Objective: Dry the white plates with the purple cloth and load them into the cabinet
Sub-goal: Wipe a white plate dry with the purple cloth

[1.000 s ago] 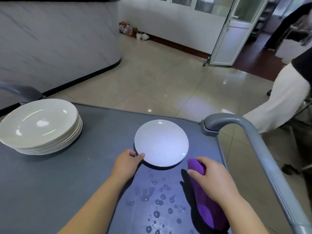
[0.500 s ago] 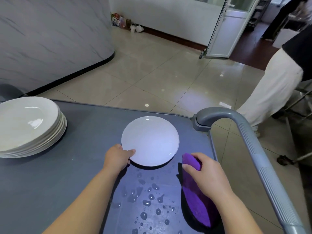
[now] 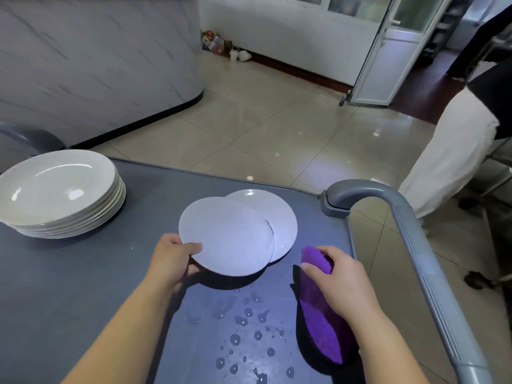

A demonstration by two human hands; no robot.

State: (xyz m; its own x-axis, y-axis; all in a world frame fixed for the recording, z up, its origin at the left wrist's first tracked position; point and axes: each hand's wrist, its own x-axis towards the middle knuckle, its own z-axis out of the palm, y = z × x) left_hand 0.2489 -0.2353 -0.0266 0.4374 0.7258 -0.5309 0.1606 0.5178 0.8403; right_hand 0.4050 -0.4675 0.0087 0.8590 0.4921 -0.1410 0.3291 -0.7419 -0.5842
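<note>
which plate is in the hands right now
The nearer small plate: the left hand grips its left rim. The plate behind it and the stack at far left lie unheld.

L hand (image 3: 173,259) on top plate, R hand (image 3: 340,281) on cloth

L thumb lies over near-left rim of top plate (image 3: 227,236), fingers under it; plate casts a shadow on the grey cart top (image 3: 83,286) and overlaps a 2nd plate (image 3: 282,217) behind it to the R. R hand grips upper end of purple cloth (image 3: 321,331), which lies on cart by the R edge. Water drops (image 3: 243,325) btwn the forearms. Plate stack (image 3: 61,189) far L. Grey cart handle (image 3: 415,245) at R; beyond it, a person's white trouser leg (image 3: 448,162) on tiled floor
</note>
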